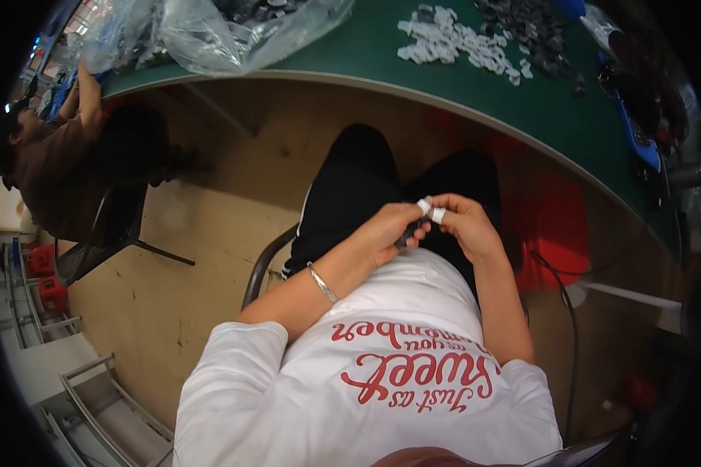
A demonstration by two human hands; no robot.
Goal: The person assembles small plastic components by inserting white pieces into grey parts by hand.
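Note:
Above my lap, my left hand and my right hand meet at the fingertips. Small dark pieces sit in the curled fingers of my left hand. At its thumb tip is a small white piece. Another white piece shows at the thumb and fingers of my right hand. Whether these white bits are loose parts or wraps on the fingers, I cannot tell. My right fingers are pinched together, and what lies between them is too small to name.
On the green table ahead lie a pile of small white parts, a dark pile and a clear plastic bag of dark parts. A red stool stands under the table. Another person sits at the left.

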